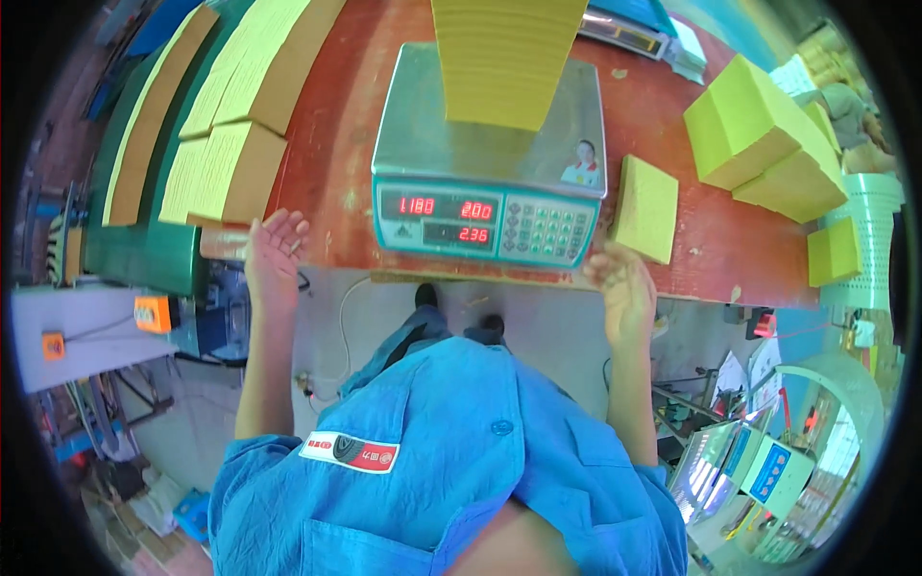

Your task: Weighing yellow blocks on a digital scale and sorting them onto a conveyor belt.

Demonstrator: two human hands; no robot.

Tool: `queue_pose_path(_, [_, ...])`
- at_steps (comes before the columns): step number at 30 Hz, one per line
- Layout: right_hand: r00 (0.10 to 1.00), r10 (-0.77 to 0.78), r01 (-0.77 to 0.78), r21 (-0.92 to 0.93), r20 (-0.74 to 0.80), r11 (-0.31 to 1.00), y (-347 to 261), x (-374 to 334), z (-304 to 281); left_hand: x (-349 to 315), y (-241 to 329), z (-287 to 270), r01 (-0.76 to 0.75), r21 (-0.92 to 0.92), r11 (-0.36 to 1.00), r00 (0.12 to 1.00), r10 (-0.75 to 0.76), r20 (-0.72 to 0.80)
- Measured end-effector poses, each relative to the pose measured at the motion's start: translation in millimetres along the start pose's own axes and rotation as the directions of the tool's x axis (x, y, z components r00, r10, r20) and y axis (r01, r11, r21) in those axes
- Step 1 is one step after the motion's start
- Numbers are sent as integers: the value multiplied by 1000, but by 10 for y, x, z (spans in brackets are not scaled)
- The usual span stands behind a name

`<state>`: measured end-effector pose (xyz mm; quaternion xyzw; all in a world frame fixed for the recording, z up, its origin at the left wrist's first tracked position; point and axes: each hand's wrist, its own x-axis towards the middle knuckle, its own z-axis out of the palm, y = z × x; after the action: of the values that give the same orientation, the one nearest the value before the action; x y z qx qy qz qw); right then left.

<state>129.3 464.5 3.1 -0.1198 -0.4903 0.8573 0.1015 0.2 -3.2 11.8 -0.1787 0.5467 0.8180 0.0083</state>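
Note:
A tall stack of yellow paper sheets (pixel 509 67) stands on the metal pan of a teal digital scale (pixel 485 226), whose red display is lit. My left hand (pixel 277 252) is held palm up by the table's front edge, fingers apart and nothing in it. Beside it lies the near end of a row of yellow-topped stacks with brown sides (pixel 202 178). At the scale's right corner my right hand (pixel 622 283) is raised with loosely bent fingers and holds nothing visible. Close to its fingertips sits a small yellow stack (pixel 645 206), apart from the scale.
Larger yellow stacks (pixel 759 130) stand at the right of the red table (pixel 711 254), beside a perforated pale green surface (pixel 869 226). Another row of stacks (pixel 154 125) lies on a green surface (pixel 144 259) at left. Behind the scale is a second blue-topped device (pixel 629 24).

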Motion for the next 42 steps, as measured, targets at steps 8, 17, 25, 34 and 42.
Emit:
queue_pose_path(8, [988,150,-150,9,-21,989,188,-552,-244,-726,-608,188,63,-189,980,997,-53,56])
queue_pose_path(17, [978,108,-104,-35,179,994,150,-556,81,-953,-393,538,6,-203,979,993,19,118])
queue_pose_path(25, [987,76,-74,-22,139,997,269,-359,265,-583,-45,890,-26,-145,989,974,58,219])
queue_pose_path(34, [999,-29,30,-42,32,999,392,-172,604,266,641,1623,-372,10,928,867,343,362])
queue_pose_path(42, [946,-320,283,-343,-56,896,-620,1526,1527,1099,1491,2993,62,216,975,692,-198,694])
